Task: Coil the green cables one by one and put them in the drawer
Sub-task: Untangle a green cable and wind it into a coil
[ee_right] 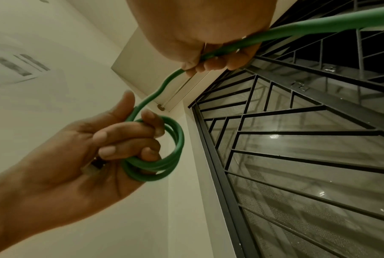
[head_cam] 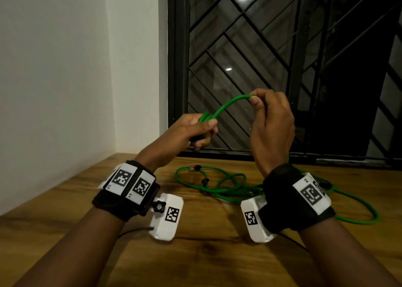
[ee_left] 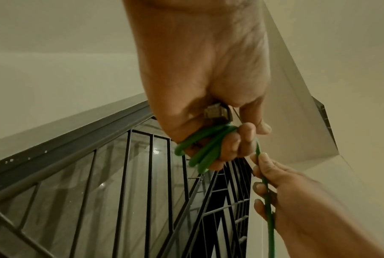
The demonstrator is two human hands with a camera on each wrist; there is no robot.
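Note:
Both hands are raised above the wooden table (head_cam: 87,199). My left hand (head_cam: 200,130) grips a small coil of green cable (ee_right: 175,144), wound in a few loops round its fingers, with the plug end (ee_left: 216,111) tucked in the palm. From the coil the green cable (head_cam: 228,104) arcs up to my right hand (head_cam: 261,104), which pinches it between thumb and fingers. The rest of that cable runs down behind the right wrist. More green cable (head_cam: 217,184) lies tangled on the table, its dark plugs (head_cam: 196,167) showing. No drawer is in view.
A window with a dark metal grille (head_cam: 272,58) stands right behind the hands, along the table's far edge. A white wall (head_cam: 65,69) closes the left side. Loose cable loops (head_cam: 359,210) spread over the table to the right.

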